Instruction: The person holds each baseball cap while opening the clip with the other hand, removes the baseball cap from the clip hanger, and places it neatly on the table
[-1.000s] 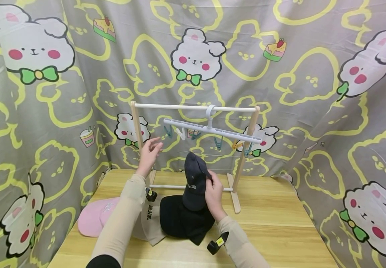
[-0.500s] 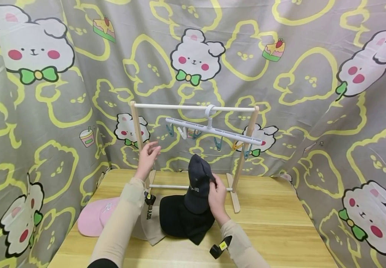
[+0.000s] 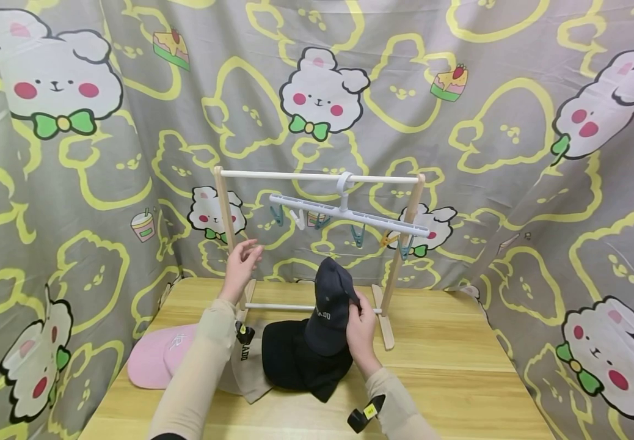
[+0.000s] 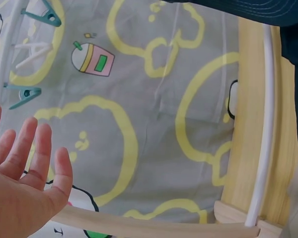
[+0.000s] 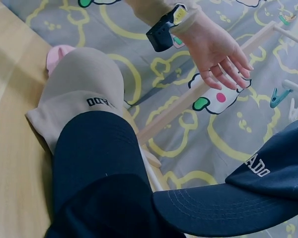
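My right hand (image 3: 362, 324) grips a dark navy baseball cap (image 3: 332, 305) by its side edge, holding it upright with the brim down, above a black cap (image 3: 284, 355) on the table. White lettering shows on the navy cap's front (image 5: 258, 166). Raised near the rack's left post, my left hand (image 3: 242, 266) holds nothing; its fingers are loosely bent and spread in the left wrist view (image 4: 30, 183). A pale grey clip hanger (image 3: 344, 211) with several clips hangs from the rack's top bar (image 3: 284, 175), tilted lower at its right end.
On the wooden table (image 3: 449, 366) a beige cap (image 3: 247, 370) lies beside the black one, partly behind the left forearm. A pink cap (image 3: 154, 360) lies farther left. The rack's wooden post (image 3: 399, 269) stands right of the navy cap. Patterned curtain (image 3: 493, 153) surrounds the table.
My right hand and the navy cap have shifted right and slightly down. My left hand has sunk a little and drifted slightly left. The hanger sways slightly.
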Motion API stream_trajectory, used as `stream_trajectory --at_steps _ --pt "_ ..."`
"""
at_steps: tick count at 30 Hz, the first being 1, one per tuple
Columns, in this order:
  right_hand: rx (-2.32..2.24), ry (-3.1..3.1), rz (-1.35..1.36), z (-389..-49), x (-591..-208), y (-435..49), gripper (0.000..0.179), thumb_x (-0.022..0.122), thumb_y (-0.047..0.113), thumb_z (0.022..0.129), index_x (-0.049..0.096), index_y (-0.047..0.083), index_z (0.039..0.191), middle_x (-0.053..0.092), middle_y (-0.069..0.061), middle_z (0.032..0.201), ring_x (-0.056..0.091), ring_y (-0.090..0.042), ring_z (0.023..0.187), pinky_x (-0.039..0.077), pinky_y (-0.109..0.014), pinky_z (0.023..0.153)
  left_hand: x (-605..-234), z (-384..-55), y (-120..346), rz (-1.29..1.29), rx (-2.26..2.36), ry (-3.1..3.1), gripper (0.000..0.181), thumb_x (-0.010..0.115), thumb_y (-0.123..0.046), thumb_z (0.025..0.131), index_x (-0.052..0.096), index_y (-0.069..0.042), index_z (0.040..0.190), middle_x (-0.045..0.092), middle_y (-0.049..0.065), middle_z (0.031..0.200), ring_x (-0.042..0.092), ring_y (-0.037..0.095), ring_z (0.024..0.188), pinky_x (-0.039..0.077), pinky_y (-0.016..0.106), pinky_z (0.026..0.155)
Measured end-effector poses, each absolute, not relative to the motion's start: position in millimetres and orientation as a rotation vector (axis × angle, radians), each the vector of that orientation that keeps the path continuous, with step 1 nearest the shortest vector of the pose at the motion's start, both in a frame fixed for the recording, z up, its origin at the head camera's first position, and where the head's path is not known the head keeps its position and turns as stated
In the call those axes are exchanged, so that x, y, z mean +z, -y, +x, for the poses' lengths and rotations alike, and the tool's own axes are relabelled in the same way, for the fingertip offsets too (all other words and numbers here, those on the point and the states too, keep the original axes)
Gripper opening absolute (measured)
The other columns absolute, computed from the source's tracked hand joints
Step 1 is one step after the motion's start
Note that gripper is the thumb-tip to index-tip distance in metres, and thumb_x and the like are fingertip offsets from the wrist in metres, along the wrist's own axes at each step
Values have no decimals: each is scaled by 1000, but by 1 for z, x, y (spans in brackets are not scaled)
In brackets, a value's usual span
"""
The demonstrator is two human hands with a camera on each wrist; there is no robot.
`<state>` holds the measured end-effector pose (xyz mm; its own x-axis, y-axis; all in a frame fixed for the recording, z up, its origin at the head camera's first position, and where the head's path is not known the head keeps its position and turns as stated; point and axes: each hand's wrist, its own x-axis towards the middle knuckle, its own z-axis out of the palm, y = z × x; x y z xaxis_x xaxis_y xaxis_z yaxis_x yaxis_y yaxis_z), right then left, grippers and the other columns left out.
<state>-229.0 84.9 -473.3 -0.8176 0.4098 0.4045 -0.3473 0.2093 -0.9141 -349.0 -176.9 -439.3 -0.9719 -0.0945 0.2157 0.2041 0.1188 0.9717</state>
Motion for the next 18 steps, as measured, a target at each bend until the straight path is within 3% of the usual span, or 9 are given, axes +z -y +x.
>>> stream_trajectory --at_steps 8,18 --pt "1670 1878 -68 -226 -479 -90 23 52 -5 94 68 -5 110 70 -22 109 62 -5 98 47 -11 82 -443 -343 179 -96 -1945 2170 46 59 -30 98 50 -7 136 61 21 129 62 -3 86 49 15 76" --pt "1620 1885 -108 -219 -483 -95 22 54 -6 93 68 -6 110 70 -22 105 63 -11 93 46 -11 78 -448 -335 182 -92 -1967 2172 47 59 -33 97 51 -8 136 61 21 131 62 -6 85 49 15 76"
